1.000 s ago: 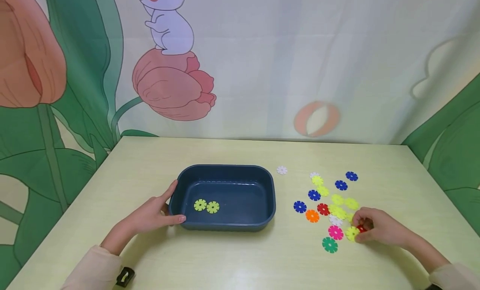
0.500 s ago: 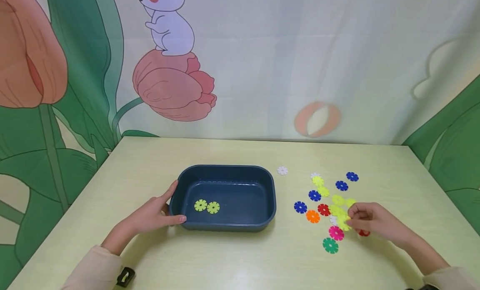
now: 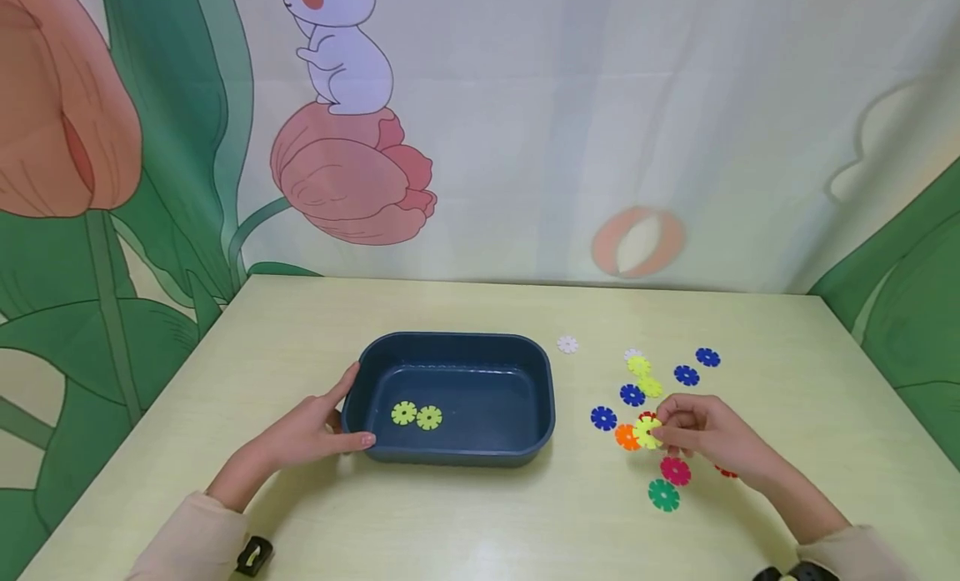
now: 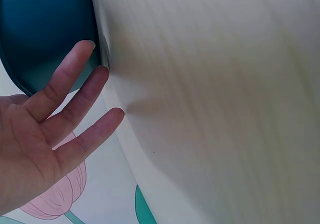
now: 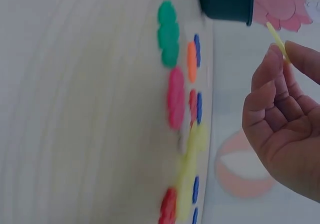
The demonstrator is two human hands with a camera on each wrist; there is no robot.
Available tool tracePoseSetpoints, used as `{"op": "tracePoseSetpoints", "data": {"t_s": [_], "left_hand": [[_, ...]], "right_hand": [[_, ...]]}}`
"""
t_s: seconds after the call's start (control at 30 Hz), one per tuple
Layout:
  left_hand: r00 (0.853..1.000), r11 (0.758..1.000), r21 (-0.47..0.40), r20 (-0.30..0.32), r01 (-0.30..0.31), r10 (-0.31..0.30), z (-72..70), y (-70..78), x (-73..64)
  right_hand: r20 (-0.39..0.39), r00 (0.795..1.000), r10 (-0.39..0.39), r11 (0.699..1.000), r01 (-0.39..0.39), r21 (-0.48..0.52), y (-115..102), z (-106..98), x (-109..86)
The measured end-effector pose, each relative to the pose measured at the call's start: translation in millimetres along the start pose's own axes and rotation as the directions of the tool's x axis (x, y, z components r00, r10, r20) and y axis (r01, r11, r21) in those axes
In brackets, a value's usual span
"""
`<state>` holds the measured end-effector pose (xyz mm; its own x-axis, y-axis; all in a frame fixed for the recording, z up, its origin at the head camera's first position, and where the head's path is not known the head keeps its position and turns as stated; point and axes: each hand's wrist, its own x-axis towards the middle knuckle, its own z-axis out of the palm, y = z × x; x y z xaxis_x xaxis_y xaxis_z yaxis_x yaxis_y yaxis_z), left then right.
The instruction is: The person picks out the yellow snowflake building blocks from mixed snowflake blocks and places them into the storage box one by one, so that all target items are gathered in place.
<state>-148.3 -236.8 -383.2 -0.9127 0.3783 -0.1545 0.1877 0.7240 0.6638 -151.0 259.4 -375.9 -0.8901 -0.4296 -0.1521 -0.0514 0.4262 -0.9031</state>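
A dark blue plastic tub [image 3: 465, 456] sits on the table with two yellow-green snowflake discs [image 3: 416, 415] lying flat inside. My left hand [image 3: 300, 435] rests against its left end, thumb along the front corner and a finger at the left side. In the left wrist view, the fingers [image 4: 82, 136] are straight and spread beside the tub. Between thumb and fingertips, my right hand [image 3: 708, 431] pinches a yellow snowflake disc [image 3: 647, 433], raised over the scattered discs. The right wrist view shows that disc [image 5: 278, 40] edge-on, clear of the table. The hand hides part of the pile.
Loose snowflake discs lie right of the tub: several blue [image 3: 603, 418], an orange [image 3: 627, 437], a pink [image 3: 676, 471], a green [image 3: 663, 495], plus yellow [image 3: 650, 387], red and white [image 3: 567, 344]. A patterned curtain [image 3: 510, 147] hangs behind the table.
My right hand has lifted the pinched yellow disc off the pile and moved left with it, uncovering part of a red disc. The left hand and tub stay in place.
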Motion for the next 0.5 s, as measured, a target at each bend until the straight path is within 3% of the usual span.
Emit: {"op": "tracePoseSetpoints", "data": {"t_s": [0.17,0.5], "left_hand": [[1.0,1.0,-0.006,0.001,0.005,-0.005,0.5,0.8,-0.2],[1.0,1.0,-0.001,0.0,-0.004,0.004,0.3,-0.5,0.1]], "right_hand": [[-0.006,0.999,-0.048,0.999,0.048,0.023,-11.5,15.2,8.4],[-0.092,0.996,-0.011,0.996,0.019,0.09,-38.1,48.0,30.0]]}}
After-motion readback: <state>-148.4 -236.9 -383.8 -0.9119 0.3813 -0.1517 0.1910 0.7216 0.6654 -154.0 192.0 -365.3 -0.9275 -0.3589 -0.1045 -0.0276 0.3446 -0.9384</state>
